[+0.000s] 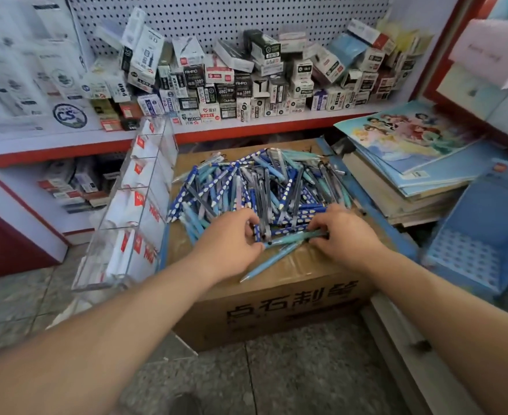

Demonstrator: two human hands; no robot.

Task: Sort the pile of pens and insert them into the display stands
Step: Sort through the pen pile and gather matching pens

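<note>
A pile of blue, teal and grey pens (258, 184) lies on top of a brown cardboard box (276, 301). My left hand (230, 241) and my right hand (344, 233) are at the pile's near edge, fingers curled round the two ends of a small bundle of pens (288, 232) held crosswise between them. One light blue pen (269, 260) lies loose just in front of the hands. A clear acrylic display stand (133, 205) with tiered compartments leans at the box's left side. A blue display stand (483, 235) with a perforated base sits to the right.
A shelf (246, 127) with a red edge carries many small pen boxes (246, 82) against a pegboard. Stacked notebooks and folders (408, 169) lie right of the box. Grey tiled floor (291, 378) spreads in front.
</note>
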